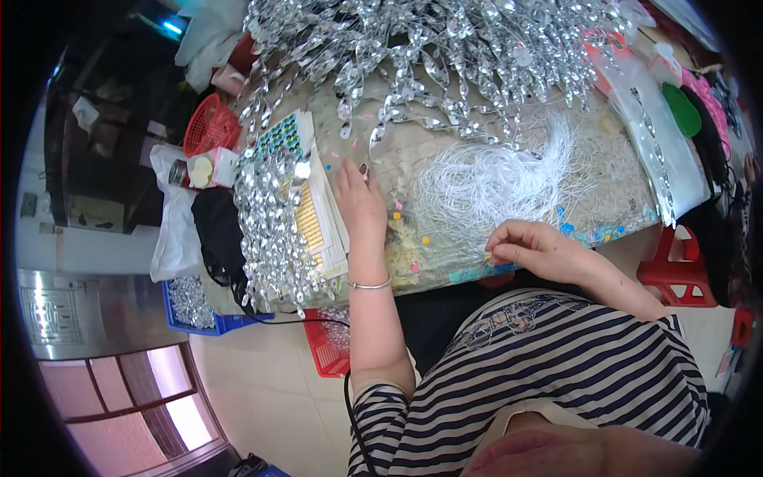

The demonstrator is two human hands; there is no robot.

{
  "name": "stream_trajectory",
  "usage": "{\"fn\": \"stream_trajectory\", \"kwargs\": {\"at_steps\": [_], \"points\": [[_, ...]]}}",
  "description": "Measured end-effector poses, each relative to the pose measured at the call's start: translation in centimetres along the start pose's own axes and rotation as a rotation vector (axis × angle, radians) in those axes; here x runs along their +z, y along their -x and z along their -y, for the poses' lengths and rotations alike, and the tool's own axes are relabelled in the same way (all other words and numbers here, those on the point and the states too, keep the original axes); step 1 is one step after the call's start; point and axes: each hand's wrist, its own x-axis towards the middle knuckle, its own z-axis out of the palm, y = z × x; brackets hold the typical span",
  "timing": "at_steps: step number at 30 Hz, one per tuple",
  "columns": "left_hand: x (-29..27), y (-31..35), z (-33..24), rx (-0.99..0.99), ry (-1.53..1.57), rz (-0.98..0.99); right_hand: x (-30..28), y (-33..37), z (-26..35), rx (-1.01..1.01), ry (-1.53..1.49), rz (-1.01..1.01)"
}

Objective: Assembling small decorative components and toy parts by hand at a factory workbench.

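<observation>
My left hand (362, 203) rests on the table beside the card sheets, its fingers closed together around a small dark, shiny piece (365, 170) too small to name. At the front edge, my right hand (534, 248) is pinched, thumb against curled fingers; what it holds, if anything, is too fine to make out. Just beyond it lies a loose tangle of clear white thread (493, 187). Left of my left hand are card sheets (316, 208) with yellow strips and a sheet of green gems (282, 137). Strands of silver beads (274, 230) drape over them.
A large heap of silver beaded strands (445, 48) covers the table's far side. A red basket (213, 125) stands at the back left, a black cloth (216, 234) nearer. Clear plastic sheeting (664, 151) lies right, above a red stool (678, 270). Blue (226, 322) and red (327, 358) bins sit below.
</observation>
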Motion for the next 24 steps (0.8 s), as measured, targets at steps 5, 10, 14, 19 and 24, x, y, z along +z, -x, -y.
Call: {"fn": "stream_trajectory", "kwargs": {"at_steps": [5, 10, 14, 19, 24], "points": [[-0.8, -0.4, -1.4, -0.090, 0.019, 0.124, -0.7, 0.4, -0.8, 0.001, 0.016, -0.029], [-3.3, 0.6, -2.6, -0.253, 0.551, -0.069, -1.2, 0.0, -0.9, -0.013, -0.046, -0.035], [-7.5, 1.1, -5.1, -0.316, 0.732, -0.114, -1.7, 0.0, -0.8, -0.066, -0.049, -0.045], [-11.2, 2.6, -6.4, -0.388, 0.849, -0.322, -3.2, 0.5, 1.6, -0.290, 0.002, -0.347], [-13.4, 3.0, -6.5, -0.465, 1.163, -0.582, -5.2, 1.3, 1.7, -0.384, -0.259, -0.497]]}}
